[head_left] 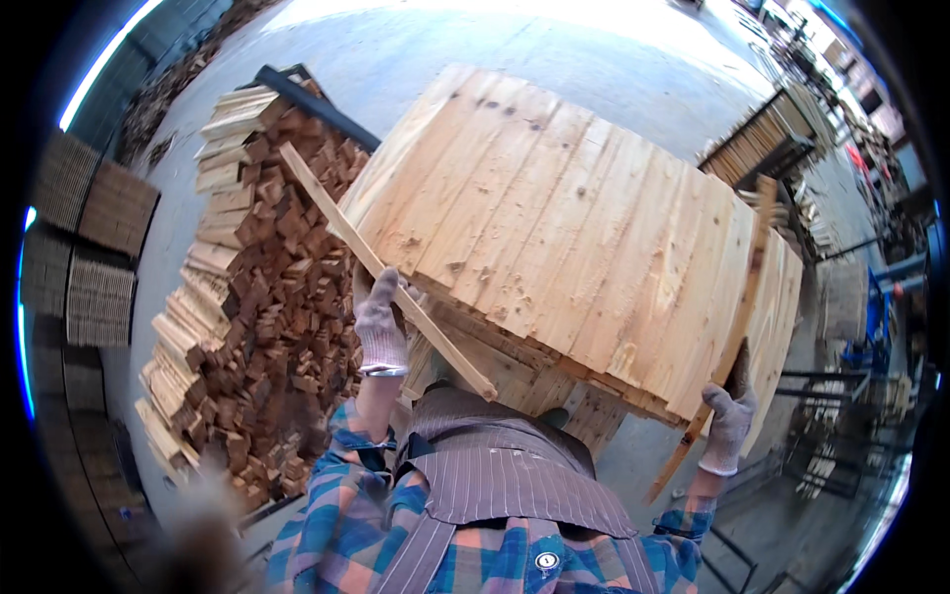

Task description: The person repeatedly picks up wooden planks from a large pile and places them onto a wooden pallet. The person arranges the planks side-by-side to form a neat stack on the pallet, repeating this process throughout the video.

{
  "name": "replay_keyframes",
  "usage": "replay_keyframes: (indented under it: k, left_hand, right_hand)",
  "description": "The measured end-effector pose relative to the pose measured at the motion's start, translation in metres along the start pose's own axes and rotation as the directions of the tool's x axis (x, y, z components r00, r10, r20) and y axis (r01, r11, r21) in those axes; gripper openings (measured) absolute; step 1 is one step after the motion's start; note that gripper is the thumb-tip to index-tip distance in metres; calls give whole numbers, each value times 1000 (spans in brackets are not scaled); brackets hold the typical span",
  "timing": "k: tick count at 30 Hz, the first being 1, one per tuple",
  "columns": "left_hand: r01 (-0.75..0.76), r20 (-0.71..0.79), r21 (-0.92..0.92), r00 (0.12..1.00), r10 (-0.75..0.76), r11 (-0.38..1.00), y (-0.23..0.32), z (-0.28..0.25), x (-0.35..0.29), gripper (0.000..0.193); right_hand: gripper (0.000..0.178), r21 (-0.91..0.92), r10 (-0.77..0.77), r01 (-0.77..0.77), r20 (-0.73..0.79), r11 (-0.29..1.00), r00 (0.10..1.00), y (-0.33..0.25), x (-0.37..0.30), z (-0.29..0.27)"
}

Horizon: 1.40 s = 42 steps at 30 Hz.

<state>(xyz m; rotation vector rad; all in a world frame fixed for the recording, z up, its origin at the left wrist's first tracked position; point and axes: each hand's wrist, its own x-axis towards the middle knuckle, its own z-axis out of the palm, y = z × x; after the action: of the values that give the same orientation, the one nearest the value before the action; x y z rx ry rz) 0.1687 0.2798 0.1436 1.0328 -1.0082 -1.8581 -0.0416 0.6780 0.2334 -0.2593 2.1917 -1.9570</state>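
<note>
A broad stack of pale, knotty wooden boards [574, 228] lies in front of me, its near edge just beyond my apron. My left hand [381, 322], in a light knitted glove, is closed round a narrow pale wooden strip [327, 203] at the stack's left end. That strip slants from far left to near right, past the boards' edge. At the right end, my gloved right hand [729, 426] grips a darker wooden strip [757, 257]. This one runs across the board tops, its near end sticking out past the edge. Both palms are hidden.
A large heap of stacked wood pieces [277, 297] rises close on the left, with a dark beam [317, 107] at its far end. Bundled boards [94, 238] line the far left. A rack of wood [772, 139] and blue machinery [876, 317] stand to the right.
</note>
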Motion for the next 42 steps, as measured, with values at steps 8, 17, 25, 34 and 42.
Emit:
replay_keyframes:
  k: [8, 17, 25, 34, 42]
  left_hand:
    - [-128, -233, -193, 969, 81, 973, -106, -94, 10, 55]
    - [95, 65, -438, 995, -74, 894, -87, -112, 0, 46]
    - [155, 55, -483, 988, -147, 862, -26, -27, -1, 46]
    - [-121, 334, 437, 942, -36, 891, 21, 85, 26, 72]
    - [-574, 594, 755, 804, -42, -318, -14, 125, 110, 69]
  right_hand:
    - [68, -455, -236, 660, 688, 598, 687, 0, 58, 214]
    - [59, -530, -156, 810, 804, 250, 574, 57, 41, 384]
    - [71, -550, -126, 782, 789, 292, 602, 46, 44, 379]
    - [87, -437, 201, 429, 847, 791, 492, -47, 100, 283]
    - [74, -742, -189, 614, 585, 269, 789, 80, 283, 271]
